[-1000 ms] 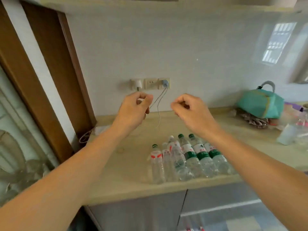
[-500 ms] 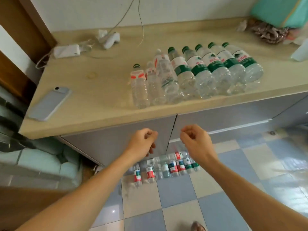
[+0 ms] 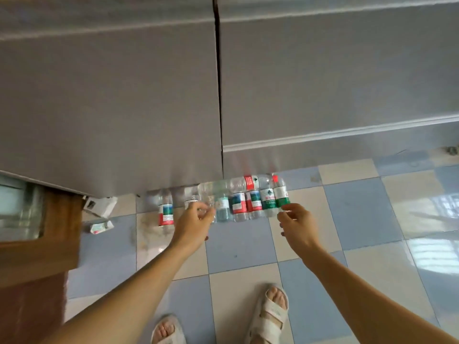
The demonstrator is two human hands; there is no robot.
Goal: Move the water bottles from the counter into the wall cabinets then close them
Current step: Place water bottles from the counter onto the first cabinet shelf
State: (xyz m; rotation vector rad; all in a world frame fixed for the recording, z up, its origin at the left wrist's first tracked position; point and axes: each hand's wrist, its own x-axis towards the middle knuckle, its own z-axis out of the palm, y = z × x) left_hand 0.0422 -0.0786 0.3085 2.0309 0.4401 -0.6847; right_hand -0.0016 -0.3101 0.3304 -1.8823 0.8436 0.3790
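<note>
Above labelled floor bottles point(image 3: 250, 202), writing unreadable, both hands' fingers point(image 3: 203, 211) curl loosely, holding nothing

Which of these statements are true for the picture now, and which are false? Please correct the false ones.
1. A row of water bottles stands on the tiled floor by the base cabinets. True.
2. The cabinet doors are open. False: both grey doors are shut.
3. The left hand and the right hand are both in front of the bottle row. True.
4. The person is barefoot. False: light sandals are on the feet.
5. The floor tiles are all one colour. False: blue and cream tiles alternate.
</note>
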